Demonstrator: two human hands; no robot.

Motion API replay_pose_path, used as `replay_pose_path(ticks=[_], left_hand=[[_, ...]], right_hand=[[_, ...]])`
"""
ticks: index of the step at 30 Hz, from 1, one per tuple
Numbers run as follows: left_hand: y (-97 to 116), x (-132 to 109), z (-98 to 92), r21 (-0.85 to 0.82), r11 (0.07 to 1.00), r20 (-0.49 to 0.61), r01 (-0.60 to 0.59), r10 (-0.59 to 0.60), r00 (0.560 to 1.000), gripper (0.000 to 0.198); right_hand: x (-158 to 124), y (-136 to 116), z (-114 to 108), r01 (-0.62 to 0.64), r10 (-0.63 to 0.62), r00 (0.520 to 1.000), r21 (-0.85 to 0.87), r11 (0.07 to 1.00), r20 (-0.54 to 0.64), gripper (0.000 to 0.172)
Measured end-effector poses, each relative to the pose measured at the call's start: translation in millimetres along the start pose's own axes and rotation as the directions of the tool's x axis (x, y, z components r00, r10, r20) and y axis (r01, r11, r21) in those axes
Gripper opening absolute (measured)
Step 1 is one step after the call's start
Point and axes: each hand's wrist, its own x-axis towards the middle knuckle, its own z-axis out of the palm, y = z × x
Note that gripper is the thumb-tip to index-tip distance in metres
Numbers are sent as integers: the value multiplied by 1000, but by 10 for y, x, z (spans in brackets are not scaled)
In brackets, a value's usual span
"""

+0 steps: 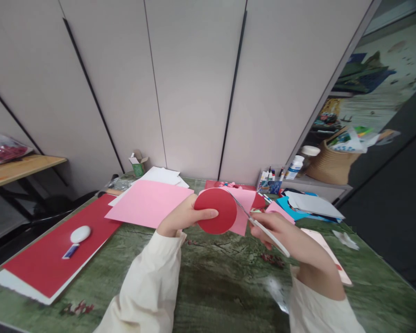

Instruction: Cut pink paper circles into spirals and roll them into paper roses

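My left hand pinches a red paper circle, its thumb lying flat across the front. Behind the circle is a piece of pink paper, showing at the right and along the top. My right hand grips scissors with white handles. Their blades lie at the circle's upper right edge, over the pink paper. Whether the blades are parted is hard to make out. My left fingers behind the paper are hidden.
Pink sheets and white paper lie left of centre. On a long red sheet rest a white oval object and a small blue-and-white item. Blue and white sheets, a pen box and a white bottle are at right.
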Motion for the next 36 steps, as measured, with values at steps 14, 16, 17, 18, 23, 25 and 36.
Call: replay_pose_path(ticks=[14, 16, 17, 18, 23, 25, 36], left_hand=[[-4, -27, -79, 44, 999, 82, -15, 11, 997, 28], [5, -33, -86, 43, 999, 87, -20, 17, 996, 28], [9, -35, -88, 42, 999, 86, -20, 17, 996, 28], [12, -37, -89, 42, 999, 86, -18, 15, 996, 29], [5, -41, -93, 50, 999, 97, 4, -9, 995, 27], [1, -43, -96, 47, 999, 105, 13, -18, 994, 26], [6, -43, -94, -6, 999, 84, 48, -47, 995, 28]], right_hand=[[-17, 11, -62, -3, 7, 999, -104, 995, 45, 36], [-24, 24, -63, -7, 11, 999, -105, 994, 35, 34], [-28, 33, -63, -10, 13, 999, -109, 994, 31, 34], [-31, 43, -64, -12, 16, 999, -116, 993, 29, 33], [-43, 77, -82, 0, 4, 1000, -148, 989, 29, 35], [-45, 77, -90, 5, -1, 999, -151, 989, 32, 36], [-45, 86, -98, -27, 33, 999, -145, 989, 41, 35]])
